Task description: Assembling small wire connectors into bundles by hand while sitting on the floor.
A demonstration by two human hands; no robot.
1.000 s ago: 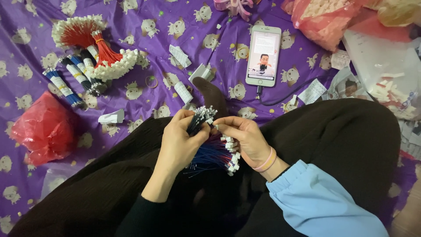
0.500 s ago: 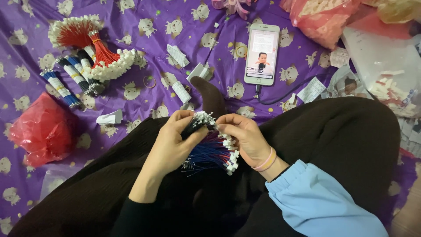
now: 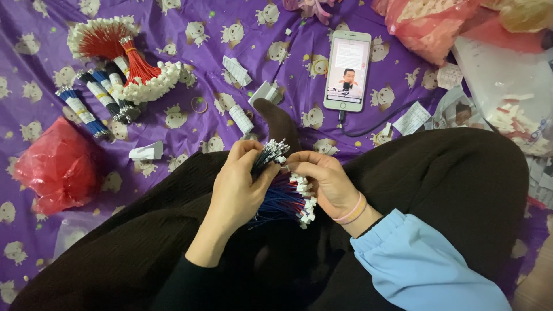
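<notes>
At frame centre, the left hand (image 3: 239, 187) grips a bundle of blue and red wires (image 3: 282, 196), now raised slightly from half a second ago, while the right hand (image 3: 322, 181) pinches one wire's end; sorting evidently continues over the lap.

Both hands (image 3: 282, 178) together, fingers (image 3: 299, 164) seemingly pinched.

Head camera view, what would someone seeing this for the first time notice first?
At centre, over a lap in black cloth, the left hand and right hand grip a bundle of blue and red wires with white connectors. On the purple patterned sheet at upper left lie fanned red wire bundles, and at upper middle a lit phone plugged into a cable.
</notes>
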